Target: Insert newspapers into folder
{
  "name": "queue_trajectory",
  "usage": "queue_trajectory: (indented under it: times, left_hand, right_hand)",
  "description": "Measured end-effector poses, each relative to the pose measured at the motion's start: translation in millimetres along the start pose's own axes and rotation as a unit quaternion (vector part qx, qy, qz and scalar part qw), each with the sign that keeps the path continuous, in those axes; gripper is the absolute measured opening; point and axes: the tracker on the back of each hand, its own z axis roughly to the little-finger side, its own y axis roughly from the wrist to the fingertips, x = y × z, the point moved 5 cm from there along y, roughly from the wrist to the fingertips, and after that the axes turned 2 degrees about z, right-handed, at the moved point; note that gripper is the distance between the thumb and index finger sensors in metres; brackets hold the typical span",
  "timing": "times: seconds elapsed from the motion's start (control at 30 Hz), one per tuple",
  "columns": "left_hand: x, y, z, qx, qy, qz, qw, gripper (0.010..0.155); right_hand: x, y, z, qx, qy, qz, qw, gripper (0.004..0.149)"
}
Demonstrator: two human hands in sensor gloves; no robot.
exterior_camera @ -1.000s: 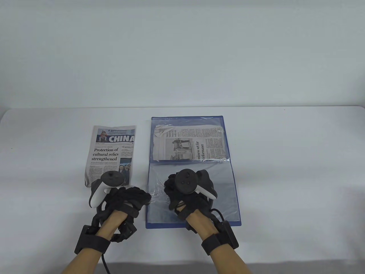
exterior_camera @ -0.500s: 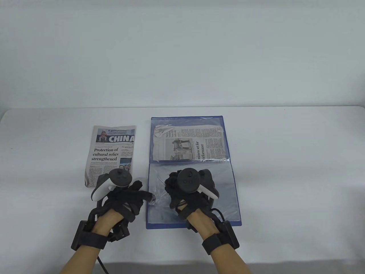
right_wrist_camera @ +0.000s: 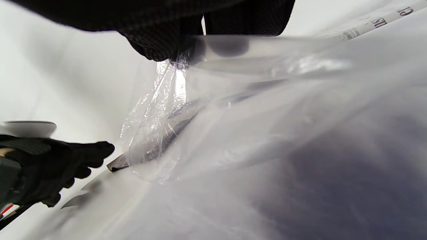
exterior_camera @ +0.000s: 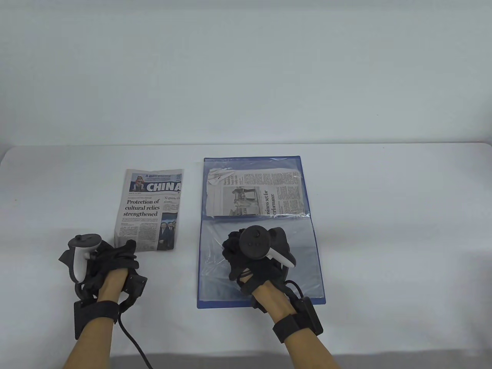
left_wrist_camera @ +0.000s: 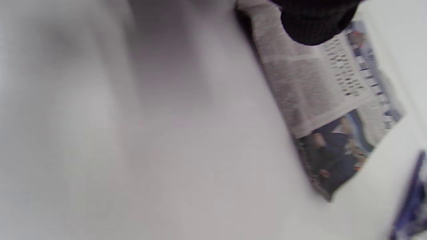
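Note:
An open blue folder (exterior_camera: 230,303) lies at the table's centre. Its far half holds a newspaper (exterior_camera: 253,192) inside a clear sleeve. My right hand (exterior_camera: 231,250) pinches the near half's clear sleeve (exterior_camera: 296,269) at its left side and holds the film (right_wrist_camera: 233,56) lifted off the folder. A loose folded newspaper (exterior_camera: 148,209) lies left of the folder. My left hand (exterior_camera: 123,253) is at this paper's near left corner with its fingers loosely spread, holding nothing. In the left wrist view a fingertip (left_wrist_camera: 313,23) hangs over the paper (left_wrist_camera: 320,83).
The table (exterior_camera: 384,230) is covered in white cloth, with a plain white wall behind. A black cable (exterior_camera: 134,342) trails from my left wrist towards the near edge. The folder's blue edge (left_wrist_camera: 410,200) shows at the right of the left wrist view.
My left hand has left the folder's left edge and moved left to the loose newspaper's near corner. My right hand keeps its pinch on the sleeve film.

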Motion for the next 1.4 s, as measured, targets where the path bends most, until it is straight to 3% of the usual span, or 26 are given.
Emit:
queue_trajectory:
  times: [0.07,0.17,0.43,0.53,0.67,0.73,0.8,0.93,1.03,1.13,1.2,1.4]
  left_hand:
    - [-2.4,4.4,1.7,0.016,0.004,-0.001,1.0,0.103]
    - [-0.1,4.4,-0.9,0.055,0.071,-0.05,0.995,0.093]
    - [10.0,-2.0,2.9,0.038,0.014,-0.061,0.997,0.041]
    - [10.9,-2.6,3.0,0.034,0.009,-0.062,0.997,0.046]
    - [3.1,3.3,-2.7,0.008,-0.029,-0.024,0.999,0.081]
    - [-5.3,12.0,-6.1,0.045,0.029,-0.005,0.999,0.09]
    - [-4.7,12.8,-9.8,0.075,0.072,-0.034,0.994,0.093]
    - [-0.4,8.3,-17.3,0.056,0.045,-0.051,0.996,0.058]
    - [8.9,4.1,-15.5,0.049,0.037,-0.071,0.996,0.046]
    - [16.7,-2.7,-14.5,0.047,0.058,-0.083,0.994,0.042]
    - [29.1,-16.4,-17.1,0.037,0.066,-0.123,0.99,0.041]
    - [65.1,-58.7,-27.2,-0.084,-0.068,-0.155,0.982,0.041]
  right_hand:
    - [0.9,0.2,0.8,0.001,0.0,-0.002,1.0,0.037]
    - [1.6,0.1,1.4,0.002,-0.002,-0.005,1.0,0.037]
    - [-0.9,-1.9,5.1,0.007,0.003,-0.002,1.0,0.037]
    - [-2.1,-2.6,6.3,0.008,0.009,-0.001,1.0,0.037]
    - [-5.2,-2.5,6.5,0.007,0.02,0.006,1.0,0.037]
    - [-4.7,-1.9,6.6,0.007,0.019,0.005,1.0,0.037]
    - [-4.0,-1.8,6.6,0.007,0.017,0.003,1.0,0.037]
    - [-5.1,-0.9,7.4,0.006,0.013,0.003,1.0,0.037]
    - [-3.5,0.6,10.7,0.01,0.014,0.0,1.0,0.037]
    - [-1.7,0.2,9.9,0.002,0.011,-0.008,1.0,0.037]
    - [-2.3,-0.5,9.0,-0.001,0.014,-0.009,1.0,0.037]
    - [-8.4,-1.5,8.2,-0.004,0.025,0.007,1.0,0.037]
